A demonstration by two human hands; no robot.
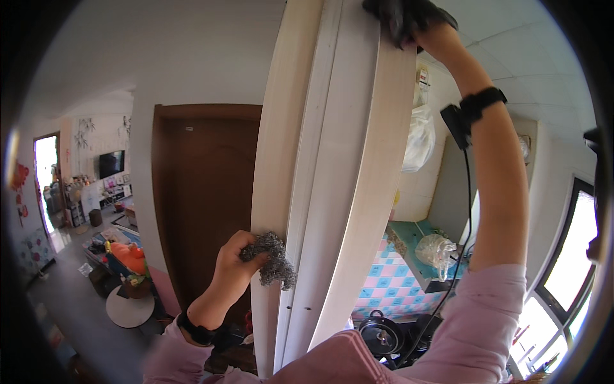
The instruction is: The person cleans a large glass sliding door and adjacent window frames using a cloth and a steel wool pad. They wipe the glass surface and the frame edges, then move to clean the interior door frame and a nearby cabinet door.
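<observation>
In front of me rises a pale door frame (336, 192) with a long white channel running up it. My left hand (235, 261) grips a tangled steel wool scourer (271, 261) between thumb and fingers, and the scourer touches the frame's left trim and channel edge. High at the top right, my right hand (434, 38) presses a bunched dark cloth (407, 17) against the frame's right edge. Most of that hand's fingers are hidden by the cloth. Two small dark holes mark the channel's lower part.
To the left stands a brown door (206, 201); beyond is a living room with a round white table (130, 306). A kitchen on the right holds a lidded black pot (381, 336) and a plastic bag (435, 249) on a counter. A black cable (467, 206) hangs from my right wrist strap.
</observation>
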